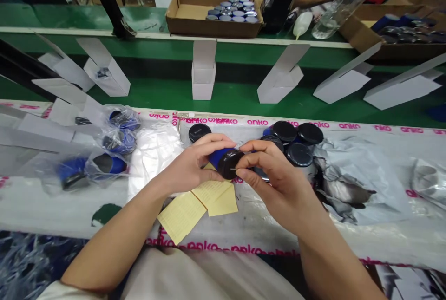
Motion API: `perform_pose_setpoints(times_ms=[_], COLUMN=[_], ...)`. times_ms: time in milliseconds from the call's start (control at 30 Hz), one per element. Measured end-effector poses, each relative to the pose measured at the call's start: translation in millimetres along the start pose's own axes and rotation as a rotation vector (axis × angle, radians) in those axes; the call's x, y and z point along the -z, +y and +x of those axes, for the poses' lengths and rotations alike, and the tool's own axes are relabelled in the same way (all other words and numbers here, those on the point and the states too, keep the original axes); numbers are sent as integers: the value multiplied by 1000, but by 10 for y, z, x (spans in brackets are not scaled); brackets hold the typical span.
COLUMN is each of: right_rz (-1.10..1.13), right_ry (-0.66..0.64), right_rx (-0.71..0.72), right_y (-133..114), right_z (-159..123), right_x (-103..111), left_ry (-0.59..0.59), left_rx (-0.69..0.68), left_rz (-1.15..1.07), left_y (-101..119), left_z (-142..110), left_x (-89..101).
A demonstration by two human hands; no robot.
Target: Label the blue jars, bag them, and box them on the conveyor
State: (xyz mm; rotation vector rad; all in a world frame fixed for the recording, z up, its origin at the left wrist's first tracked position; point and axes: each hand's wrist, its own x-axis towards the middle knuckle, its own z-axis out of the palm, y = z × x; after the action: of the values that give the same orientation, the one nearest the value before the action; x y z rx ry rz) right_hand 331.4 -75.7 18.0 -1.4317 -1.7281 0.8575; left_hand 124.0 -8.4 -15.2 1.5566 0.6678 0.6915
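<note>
Left hand (190, 165) grips a blue, black-ended cylinder (220, 158); right hand (278, 177), fingertips narrowed, at its black face (whether pinching, cannot tell).

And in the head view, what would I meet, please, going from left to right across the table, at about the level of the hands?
Bagged blue containers, pile of white plastic, left hand, blue-and-black container, right hand, crumpled grey plastic, crumpled clear plastic.

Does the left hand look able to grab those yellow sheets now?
Probably not: the left hand is holding the blue container and would likely have to let go first, though the yellow sheets lie mostly uncovered.
</note>
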Motion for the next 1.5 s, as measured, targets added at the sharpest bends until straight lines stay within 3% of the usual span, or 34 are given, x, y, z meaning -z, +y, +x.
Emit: perform_pose_setpoints(times_ms=[567, 1033, 1500], right_rz=[-71, -257, -3], right_ry=[-24, 161, 78], right_rx=[87, 251, 89], right_y=[-23, 39, -21], right_z=[-14, -117, -137], right_x=[-19, -199, -56], left_ry=[-72, -86, -68], left_rx=[-26, -49, -79], left_rz=[-30, -93, -203], left_y=[-53, -120, -140], left_z=[-9, 0, 16], left_x=[38, 13, -27])
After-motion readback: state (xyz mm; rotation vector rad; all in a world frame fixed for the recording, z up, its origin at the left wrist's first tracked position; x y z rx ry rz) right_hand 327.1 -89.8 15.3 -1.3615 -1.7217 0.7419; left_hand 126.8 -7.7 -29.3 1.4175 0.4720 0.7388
